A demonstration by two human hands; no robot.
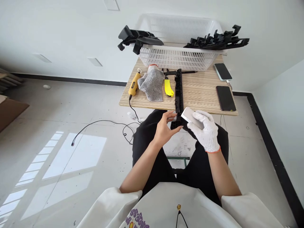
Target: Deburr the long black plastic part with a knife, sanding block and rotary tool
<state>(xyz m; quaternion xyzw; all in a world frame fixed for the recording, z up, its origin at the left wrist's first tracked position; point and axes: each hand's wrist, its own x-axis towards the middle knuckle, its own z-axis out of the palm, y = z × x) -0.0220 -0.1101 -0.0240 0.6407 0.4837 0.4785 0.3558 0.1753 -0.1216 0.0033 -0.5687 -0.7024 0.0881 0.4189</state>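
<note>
Head view: black bar lies on the surface, long axis running straight away from the person, near end overhanging the front edge between the hands. Bare left hand is nearer: thumb and fingers spread in a loose C about that near end; can't tell if it actually grips. Gloved right hand is closed on a white block, just right of the bar; contact between block and bar unclear. Yellow handle and gray cloth sit left of the bar.
</note>
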